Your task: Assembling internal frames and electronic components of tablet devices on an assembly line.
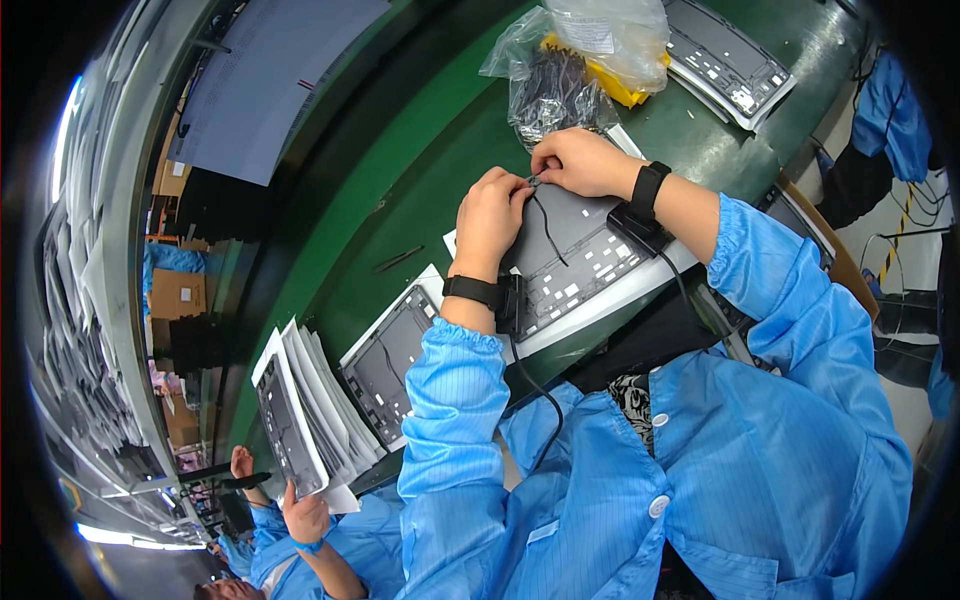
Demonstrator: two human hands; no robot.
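A dark grey flat panel (570, 240) dotted with small white pads lies on white sheets on the green bench before me. Over its far edge my left hand (487, 218) and my right hand (588, 164) meet, fingertips pinched closed. Between them they hold the end of a thin black cable (547, 232), whose loose length trails across the panel toward me. The exact grip point is small and partly hidden by my fingers. Just beyond my right hand, a clear plastic bag (555, 95) is filled with more black cables.
At the left lie another panel (385, 365), black tweezers (398, 259) and a stack of sheets (325, 395). A co-worker's hand (305, 518) touches a panel there. More panels (735, 65) and a yellow bin (620, 82) sit at the far right. Wrist-strap cords (555, 410) hang near my body.
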